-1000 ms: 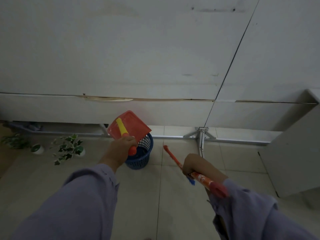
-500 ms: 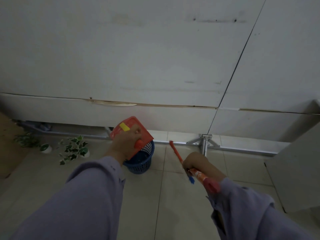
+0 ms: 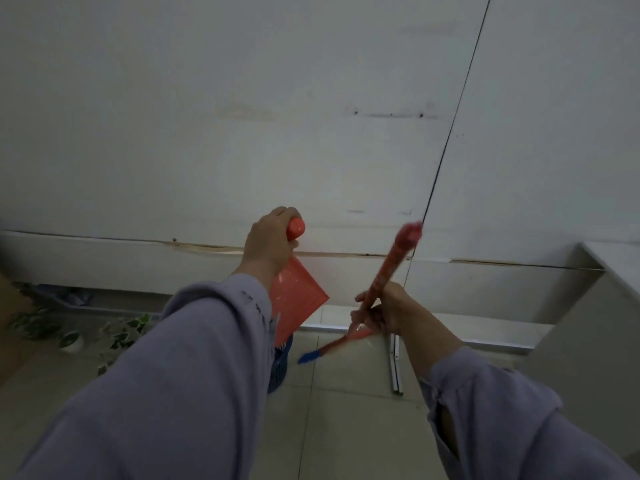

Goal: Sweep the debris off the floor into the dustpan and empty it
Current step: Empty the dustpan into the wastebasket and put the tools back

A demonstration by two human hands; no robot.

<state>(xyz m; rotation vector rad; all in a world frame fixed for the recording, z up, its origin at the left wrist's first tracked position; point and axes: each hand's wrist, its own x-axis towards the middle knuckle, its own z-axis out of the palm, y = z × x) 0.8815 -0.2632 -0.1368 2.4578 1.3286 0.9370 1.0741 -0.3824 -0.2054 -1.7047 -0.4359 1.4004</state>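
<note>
left hand [image 3: 268, 244] wrapped round the dustpan [image 3: 294, 301] handle, pan tipped over the blue bin [image 3: 281, 367] | right hand [image 3: 379, 311] gripping the broom [image 3: 386, 284] mid-stick | both look like light stiff plastic, grab by handles

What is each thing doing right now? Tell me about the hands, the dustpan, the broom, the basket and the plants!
left hand: closed on the dustpan handle, raised.
dustpan: tipped steeply, pan pointing down over the basket.
right hand: closed on the broom handle.
broom: held off the floor, slanted, blurred.
blue basket: standing on the floor, mostly hidden behind the sleeve.
plants: on the floor by the wall.
</note>
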